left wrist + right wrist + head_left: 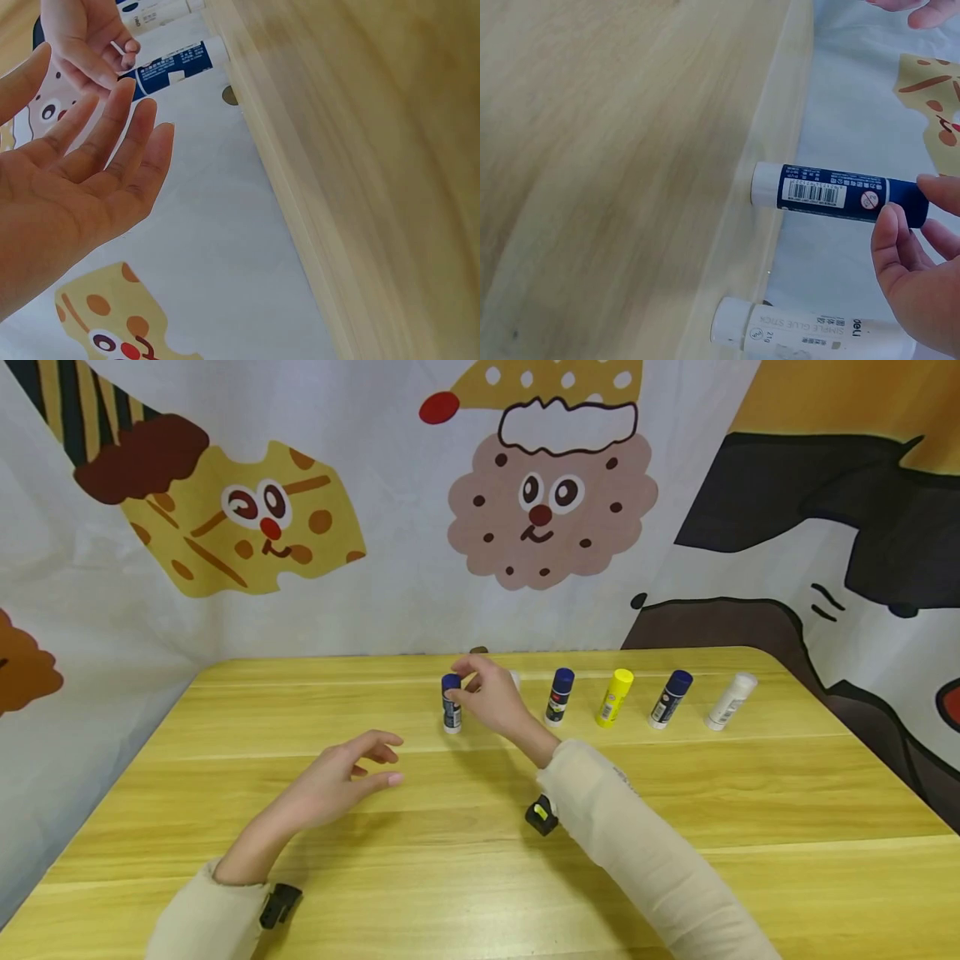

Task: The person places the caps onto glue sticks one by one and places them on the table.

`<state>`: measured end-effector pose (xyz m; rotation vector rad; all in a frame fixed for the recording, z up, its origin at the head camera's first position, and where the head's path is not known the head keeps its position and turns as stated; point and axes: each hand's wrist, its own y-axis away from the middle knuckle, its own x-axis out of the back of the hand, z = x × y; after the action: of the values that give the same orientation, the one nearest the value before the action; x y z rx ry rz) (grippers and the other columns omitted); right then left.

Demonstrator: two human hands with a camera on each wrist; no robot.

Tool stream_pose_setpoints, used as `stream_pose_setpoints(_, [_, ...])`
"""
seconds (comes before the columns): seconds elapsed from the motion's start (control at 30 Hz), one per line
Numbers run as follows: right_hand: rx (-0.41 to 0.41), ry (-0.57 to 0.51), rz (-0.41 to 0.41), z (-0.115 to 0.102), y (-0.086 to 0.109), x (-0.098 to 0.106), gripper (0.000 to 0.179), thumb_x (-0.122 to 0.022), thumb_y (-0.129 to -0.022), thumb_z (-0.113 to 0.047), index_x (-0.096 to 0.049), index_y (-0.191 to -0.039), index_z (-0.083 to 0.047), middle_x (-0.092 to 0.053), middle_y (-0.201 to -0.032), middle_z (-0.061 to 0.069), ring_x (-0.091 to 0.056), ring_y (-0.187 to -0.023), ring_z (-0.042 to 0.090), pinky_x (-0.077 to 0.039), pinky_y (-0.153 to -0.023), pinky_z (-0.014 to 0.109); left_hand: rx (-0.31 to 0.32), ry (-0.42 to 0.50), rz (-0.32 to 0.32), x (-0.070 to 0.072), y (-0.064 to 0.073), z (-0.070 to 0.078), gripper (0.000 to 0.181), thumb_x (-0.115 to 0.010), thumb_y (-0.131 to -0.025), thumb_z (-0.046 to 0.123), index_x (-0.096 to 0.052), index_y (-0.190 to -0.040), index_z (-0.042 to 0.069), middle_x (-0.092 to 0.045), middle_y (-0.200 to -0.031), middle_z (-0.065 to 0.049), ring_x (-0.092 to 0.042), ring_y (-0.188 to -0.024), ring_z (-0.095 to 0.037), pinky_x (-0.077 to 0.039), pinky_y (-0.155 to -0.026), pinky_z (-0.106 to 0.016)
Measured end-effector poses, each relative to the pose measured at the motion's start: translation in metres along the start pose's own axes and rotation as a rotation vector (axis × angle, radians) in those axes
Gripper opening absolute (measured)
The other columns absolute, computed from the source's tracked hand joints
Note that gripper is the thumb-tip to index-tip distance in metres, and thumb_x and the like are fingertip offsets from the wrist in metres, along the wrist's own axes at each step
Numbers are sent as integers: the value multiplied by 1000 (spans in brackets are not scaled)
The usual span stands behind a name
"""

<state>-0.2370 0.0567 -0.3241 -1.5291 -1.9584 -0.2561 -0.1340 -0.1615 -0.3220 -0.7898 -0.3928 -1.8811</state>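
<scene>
In the head view my right hand [491, 693] is at the leftmost glue stick [452, 714], which stands upright on the table with a navy cap and white base. Thumb and fingertips pinch it near the cap, as the right wrist view shows for the same glue stick [832, 193]. A white glue stick [810, 330] stands beside it, mostly hidden behind my right hand in the head view. My left hand [330, 781] hovers to the left and nearer, fingers loosely spread and holding nothing. In the left wrist view its palm [67, 187] is bare.
To the right, a navy-capped glue stick [559, 697], a yellow one [615, 697], another navy one [671, 700] and a white one [731, 702] stand in a row. Behind the wooden table [450, 877] hangs a cloth [390, 610] with cartoon prints.
</scene>
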Motion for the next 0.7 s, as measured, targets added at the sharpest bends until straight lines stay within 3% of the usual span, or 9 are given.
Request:
stream_pose_setpoints(0.4, [14,-5,-47,-6,10,20,33,-65,-86,-15,-55,-117,-7,-55,-109,9,-55,-84,20,-48,-64,29,14,-12,10,0,0,-1,41,-59,-90,27,-50,-123,4,-60,-108,-11,-53,-104,-31,-45,-82,-44])
stream_pose_setpoints(0.7, [50,30,-26,-4,25,42,31,-65,-86,-17,-58,-114,-7,-57,-103,7,-55,-80,18,-48,-64,31,32,-13,11,0,2,-6,43,-60,-89,28,-49,-125,5,-59,-109,-13,-53,-105,-31,-45,-82,-44])
